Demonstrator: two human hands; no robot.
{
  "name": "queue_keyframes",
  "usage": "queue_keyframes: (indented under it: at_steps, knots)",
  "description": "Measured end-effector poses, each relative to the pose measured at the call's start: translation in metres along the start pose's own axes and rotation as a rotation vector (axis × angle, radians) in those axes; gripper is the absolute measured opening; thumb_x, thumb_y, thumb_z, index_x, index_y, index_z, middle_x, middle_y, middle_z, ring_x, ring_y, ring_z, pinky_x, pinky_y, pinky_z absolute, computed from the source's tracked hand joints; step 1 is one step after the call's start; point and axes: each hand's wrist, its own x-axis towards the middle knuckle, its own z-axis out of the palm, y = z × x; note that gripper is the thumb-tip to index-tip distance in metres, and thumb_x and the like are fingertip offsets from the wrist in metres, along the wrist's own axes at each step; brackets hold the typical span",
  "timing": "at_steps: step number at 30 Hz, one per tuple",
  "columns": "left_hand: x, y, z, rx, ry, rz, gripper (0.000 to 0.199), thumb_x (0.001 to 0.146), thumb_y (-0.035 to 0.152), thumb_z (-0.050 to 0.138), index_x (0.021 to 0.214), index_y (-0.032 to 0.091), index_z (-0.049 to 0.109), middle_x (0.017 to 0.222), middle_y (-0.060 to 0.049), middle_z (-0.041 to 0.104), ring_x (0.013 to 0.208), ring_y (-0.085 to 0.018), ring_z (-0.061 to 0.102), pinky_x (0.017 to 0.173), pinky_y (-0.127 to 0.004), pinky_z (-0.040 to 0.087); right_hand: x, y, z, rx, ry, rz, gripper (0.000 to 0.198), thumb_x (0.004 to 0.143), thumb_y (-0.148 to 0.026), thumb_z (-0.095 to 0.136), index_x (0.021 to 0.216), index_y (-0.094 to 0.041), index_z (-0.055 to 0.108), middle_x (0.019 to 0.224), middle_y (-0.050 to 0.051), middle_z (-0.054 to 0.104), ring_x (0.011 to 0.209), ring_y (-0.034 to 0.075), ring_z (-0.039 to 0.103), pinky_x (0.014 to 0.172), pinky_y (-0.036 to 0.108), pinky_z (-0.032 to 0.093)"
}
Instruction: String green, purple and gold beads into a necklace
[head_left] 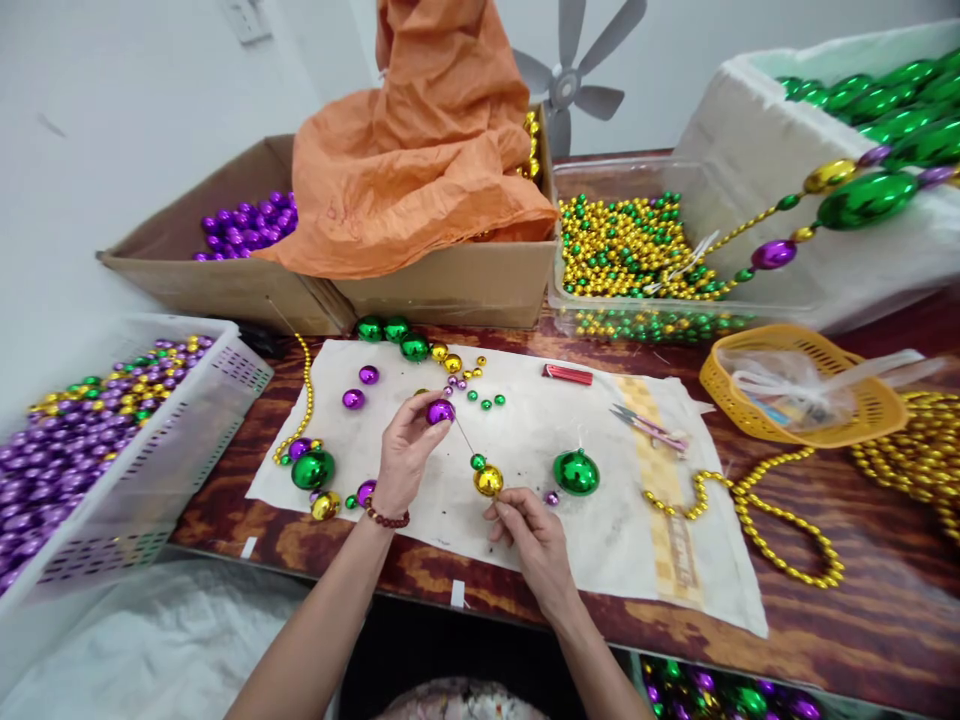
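My left hand (405, 450), a beaded bracelet at its wrist, pinches a shiny purple bead (440, 411). From that bead a thin wire (464, 436) slants down to a small green bead (478, 462) and a larger gold bead (488, 480). The closed fingertips of my right hand (529, 535) are at the gold bead's lower edge, apparently on the wire; the exact grip is hidden. Left of my left hand lies a string with a big green bead (313, 469) on a white cloth (600, 560). A green ball ornament (577, 472) sits right of my right hand.
Purple beads (353, 399) and a red stapler-like piece (568, 375) lie on the cloth beside scissors (651, 428). Behind stand cardboard boxes (450, 285) and a clear bin (630, 300). A white crate (225, 370) is left; a yellow basket (806, 425) and gold bead strand (787, 560) are right.
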Motion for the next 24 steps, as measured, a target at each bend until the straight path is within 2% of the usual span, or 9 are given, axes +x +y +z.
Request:
queue_keyframes:
  at_steps: [3, 10, 19, 24]
  knots:
    - [-0.004, 0.000, -0.001, 0.083, 0.023, 0.097, 0.038, 0.081, 0.026, 0.078, 0.118, 0.023, 0.068, 0.120, -0.008, 0.072, 0.112, -0.019, 0.066, 0.100, -0.033, 0.051, 0.000, -0.002, 0.000, 0.007, 0.004, 0.003, 0.025, 0.095, -0.044, 0.061, 0.088, -0.020, 0.066, 0.076, 0.003, 0.072, 0.056, 0.014, 0.062, 0.053, 0.025, 0.048]
    - [-0.007, 0.007, -0.004, 0.192, 0.071, 0.197, 0.031, 0.083, 0.029, 0.076, 0.114, 0.025, 0.077, 0.121, -0.008, 0.070, 0.115, -0.023, 0.065, 0.102, -0.036, 0.052, -0.001, -0.002, 0.001, -0.001, 0.008, -0.003, 0.024, 0.094, -0.044, 0.062, 0.089, -0.021, 0.066, 0.077, 0.003, 0.072, 0.056, 0.015, 0.063, 0.053, 0.026, 0.049]
    - [0.000, 0.012, -0.014, 0.078, 0.142, 0.135, 0.033, 0.082, 0.033, 0.077, 0.114, 0.025, 0.078, 0.119, -0.007, 0.075, 0.109, -0.021, 0.069, 0.097, -0.032, 0.054, -0.004, 0.000, 0.002, -0.059, -0.014, -0.062, 0.021, 0.097, -0.039, 0.059, 0.088, -0.021, 0.067, 0.077, 0.003, 0.072, 0.058, 0.015, 0.064, 0.056, 0.026, 0.051]
    - [0.002, 0.019, -0.012, 0.009, 0.154, 0.096, 0.035, 0.078, 0.038, 0.080, 0.110, 0.024, 0.079, 0.117, -0.009, 0.076, 0.109, -0.024, 0.070, 0.097, -0.036, 0.055, -0.006, 0.000, 0.003, -0.092, -0.030, -0.074, 0.022, 0.098, -0.038, 0.057, 0.089, -0.021, 0.067, 0.078, 0.004, 0.072, 0.057, 0.015, 0.064, 0.056, 0.027, 0.050]
